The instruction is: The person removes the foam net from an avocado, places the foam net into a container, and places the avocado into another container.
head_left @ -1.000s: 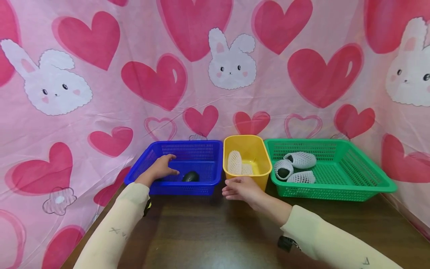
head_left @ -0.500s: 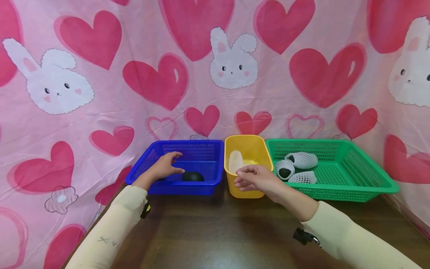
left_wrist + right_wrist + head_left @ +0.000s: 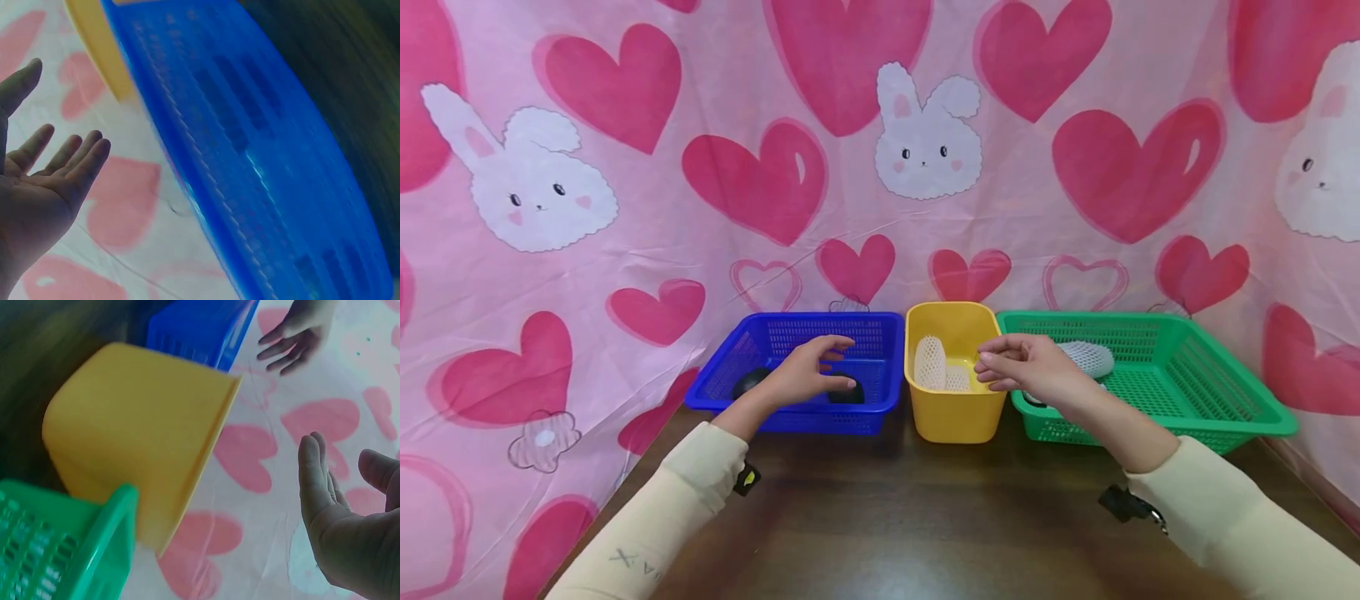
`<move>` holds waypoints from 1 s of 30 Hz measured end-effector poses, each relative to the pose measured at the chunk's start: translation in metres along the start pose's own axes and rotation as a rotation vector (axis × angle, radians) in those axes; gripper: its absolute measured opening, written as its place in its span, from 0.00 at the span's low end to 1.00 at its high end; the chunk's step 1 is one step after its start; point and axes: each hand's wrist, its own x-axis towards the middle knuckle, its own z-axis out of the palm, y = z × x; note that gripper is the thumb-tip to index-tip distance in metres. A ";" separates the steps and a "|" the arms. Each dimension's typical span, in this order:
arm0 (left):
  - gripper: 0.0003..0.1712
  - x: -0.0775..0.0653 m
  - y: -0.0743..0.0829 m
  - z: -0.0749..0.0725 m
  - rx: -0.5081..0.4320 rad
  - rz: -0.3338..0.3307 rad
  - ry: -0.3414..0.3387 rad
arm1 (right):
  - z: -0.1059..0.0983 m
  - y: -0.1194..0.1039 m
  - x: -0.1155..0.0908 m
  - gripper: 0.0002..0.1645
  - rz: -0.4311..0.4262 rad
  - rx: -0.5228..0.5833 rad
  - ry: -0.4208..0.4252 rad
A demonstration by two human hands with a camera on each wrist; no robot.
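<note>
My left hand [image 3: 811,371] hovers over the blue basket [image 3: 891,408], fingers spread and holding nothing. Two dark, smooth, egg-shaped fruits, much like avocados, lie in that basket: one dark fruit [image 3: 850,390] by my thumb, another dark fruit [image 3: 747,382] partly behind my wrist. Over the border between the yellow bin [image 3: 957,417] and the green basket [image 3: 1240,408] is my right hand [image 3: 1033,367], its fingers extended and nothing in them. White foam net sleeves [image 3: 930,363] rest inside the yellow bin. A netted fruit [image 3: 1092,359] shows in the green basket; others there are mostly hidden by my right hand.
All three containers stand side by side along the back of a dark wooden table [image 3: 880,517]. Right behind them hangs a pink cloth [image 3: 850,208] printed with hearts and rabbits.
My left hand has shifted to the right above the blue basket. My right hand has risen and moved right, from the front of the yellow bin to beside the green basket.
</note>
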 end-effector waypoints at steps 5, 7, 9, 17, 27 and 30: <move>0.34 0.001 0.026 0.013 -0.091 0.006 -0.004 | -0.020 0.007 -0.004 0.33 -0.022 -0.081 0.042; 0.34 0.001 0.034 0.019 -0.143 0.021 -0.007 | -0.029 0.011 -0.004 0.34 -0.035 -0.105 0.061; 0.32 0.001 0.042 0.025 -0.191 0.035 -0.013 | -0.037 0.015 -0.005 0.35 -0.049 -0.123 0.078; 0.27 0.004 0.065 0.065 -0.386 0.090 -0.093 | -0.065 0.030 -0.005 0.39 -0.017 -0.235 0.150; 0.24 0.007 0.081 0.126 -0.549 -0.071 -0.204 | -0.087 0.053 0.000 0.39 0.032 -0.359 0.184; 0.24 0.009 0.085 0.140 -0.559 -0.105 -0.232 | -0.093 0.058 0.001 0.40 0.054 -0.396 0.190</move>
